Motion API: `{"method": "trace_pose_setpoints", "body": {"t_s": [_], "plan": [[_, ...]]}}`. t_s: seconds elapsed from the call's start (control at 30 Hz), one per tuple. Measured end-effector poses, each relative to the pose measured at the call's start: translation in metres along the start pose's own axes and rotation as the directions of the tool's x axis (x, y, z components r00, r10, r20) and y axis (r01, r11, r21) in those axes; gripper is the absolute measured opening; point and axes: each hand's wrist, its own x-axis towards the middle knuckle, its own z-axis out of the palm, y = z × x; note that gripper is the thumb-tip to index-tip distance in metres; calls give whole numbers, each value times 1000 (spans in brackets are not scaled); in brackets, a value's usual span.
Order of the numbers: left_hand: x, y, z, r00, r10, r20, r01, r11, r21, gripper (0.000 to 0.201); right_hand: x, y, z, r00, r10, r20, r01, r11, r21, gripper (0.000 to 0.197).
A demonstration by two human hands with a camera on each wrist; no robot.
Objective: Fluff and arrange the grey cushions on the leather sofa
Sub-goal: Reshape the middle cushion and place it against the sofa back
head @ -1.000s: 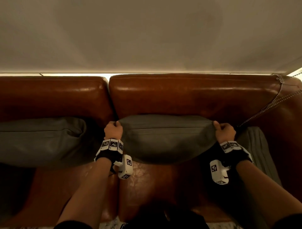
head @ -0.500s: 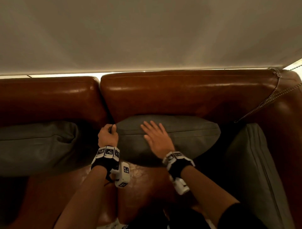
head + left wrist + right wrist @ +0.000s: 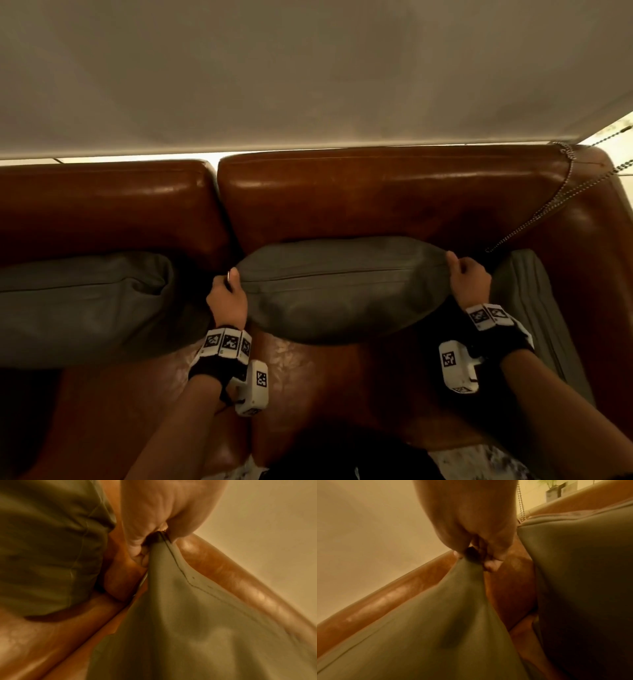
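Observation:
A grey cushion (image 3: 342, 291) leans against the right backrest of the brown leather sofa (image 3: 376, 195). My left hand (image 3: 227, 294) pinches its upper left corner; the left wrist view shows fingers curled on the seamed corner of that middle cushion (image 3: 197, 615). My right hand (image 3: 467, 279) grips the upper right corner, and in the right wrist view the fabric of the middle cushion (image 3: 445, 622) bunches between thumb and fingers. A second grey cushion (image 3: 85, 305) lies on the left seat. A third grey cushion (image 3: 534, 315) stands against the right armrest.
A pale roller blind (image 3: 308, 68) hangs behind the sofa, its bead chain (image 3: 548, 209) draped over the right back corner. A small potted plant (image 3: 556, 489) sits beyond the armrest. The seat (image 3: 342, 387) in front of the middle cushion shows bare leather.
Half a second ago my right hand lay flat on the front of the middle cushion; it has moved right and grips the upper right corner again. The left hand kept its hold.

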Motion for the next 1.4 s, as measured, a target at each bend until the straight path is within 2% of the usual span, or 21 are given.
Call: {"method": "trace_pose_setpoints", "body": {"t_s": [0.13,0.27,0.37,0.4,0.43,0.47,0.5,0.57,0.63,0.67,0.73,0.8,0.83,0.9,0.93,1.0,1.03,1.07,1.17,1.27,1.4], "plan": [[4,11,-22,995,88,52,-91,995,48,40,-4,6,-21,993,-60,-102,59,998,-9,41],[3,12,-3,992,54,111,-66,993,101,44,4,13,-23,999,10,-45,-11,999,-31,48],[4,19,13,999,-42,2,42,992,122,38,13,12,-17,998,-15,-65,15,1000,3,47],[0,25,17,997,-22,-74,33,989,146,35,14,11,-16,997,-33,-65,33,999,4,47],[-7,33,21,986,81,-148,-53,981,184,35,15,13,-15,997,-41,-63,41,999,1,47],[-18,43,29,950,260,-171,-219,949,227,39,15,14,-14,997,-41,-62,41,999,4,48],[-34,56,40,885,454,-106,-417,873,253,43,15,18,-13,997,-42,-63,42,999,2,48],[-76,82,77,693,692,205,-721,676,154,49,15,24,-10,996,-47,-72,47,999,-3,48],[-118,97,117,512,664,546,-823,561,90,65,16,28,-8,995,-55,-81,54,998,-14,47],[-131,97,132,464,602,650,-842,529,111,75,18,30,-7,994,-64,-89,62,998,-28,46],[-129,79,148,443,529,724,-859,483,173,78,24,35,-7,992,-88,-95,81,994,-78,47],[-101,43,142,475,559,679,-873,393,287,58,30,41,-10,993,-92,-72,82,989,-126,49],[-82,24,131,522,557,646,-852,374,366,50,32,42,-11,995,-84,-56,76,988,-137,49],[-44,-20,104,661,531,530,-749,426,508,50,31,40,-8,997,-73,-20,69,987,-142,48],[-31,-40,90,760,494,422,-647,509,569,51,28,37,-5,997,-77,-11,75,987,-139,49],[-17,-73,55,964,253,75,-247,762,599,52,23,34,-1,996,-88,-29,84,990,-110,52],[-15,-84,39,995,90,-30,-60,845,532,51,20,34,-2,994,-98,-44,94,992,-89,51],[-16,-91,25,999,8,-51,16,895,445,50,18,34,-4,993,-110,-50,106,992,-69,50],[-32,-85,5,997,64,51,-75,968,240,47,7,39,-16,995,-91,-43,90,996,-7,49],[-42,-47,12,989,-22,148,11,997,75,50,-7,38,-20,998,-45,-34,46,998,36,47],[-37,-9,14,998,-10,68,-2,983,183,37,-5,32,-22,997,-52,-48,53,998,25,42]]}}
